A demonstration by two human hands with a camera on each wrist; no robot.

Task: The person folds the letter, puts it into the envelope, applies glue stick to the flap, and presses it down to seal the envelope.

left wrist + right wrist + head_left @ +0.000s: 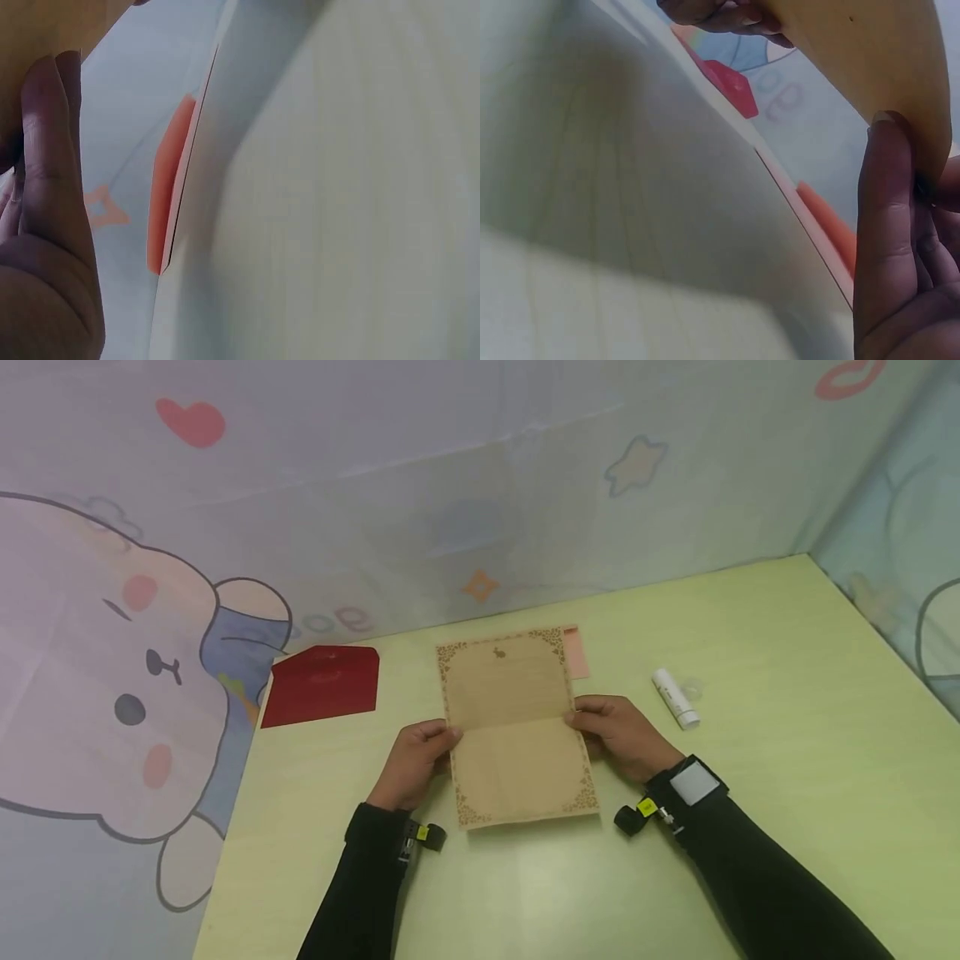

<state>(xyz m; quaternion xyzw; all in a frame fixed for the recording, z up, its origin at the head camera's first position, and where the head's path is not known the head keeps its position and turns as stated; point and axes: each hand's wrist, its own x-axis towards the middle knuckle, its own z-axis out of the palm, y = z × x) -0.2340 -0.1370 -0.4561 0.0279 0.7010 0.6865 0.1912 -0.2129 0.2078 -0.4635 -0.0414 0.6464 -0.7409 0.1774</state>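
Both hands hold up a tan sheet of letter paper (517, 760) with brown patterned corners, a small rabbit print near its top and a crease across the middle. At the left edge, my left hand (416, 760) pinches it, thumb in front and fingers behind. My right hand (626, 735) grips the opposite edge the same way. In the wrist views the sheet is raised over the table, its plain back facing the cameras. Behind it lies a pink envelope (575, 656), mostly hidden in the head view; its orange-pink flap (171, 187) stands up in the left wrist view.
A dark red envelope (322, 685) lies at the table's back left. To the right of the right hand are a white glue stick (676, 698) and a small clear cap (693, 688). A printed cloth (480, 518) hangs along the back edge of the pale table (780, 693).
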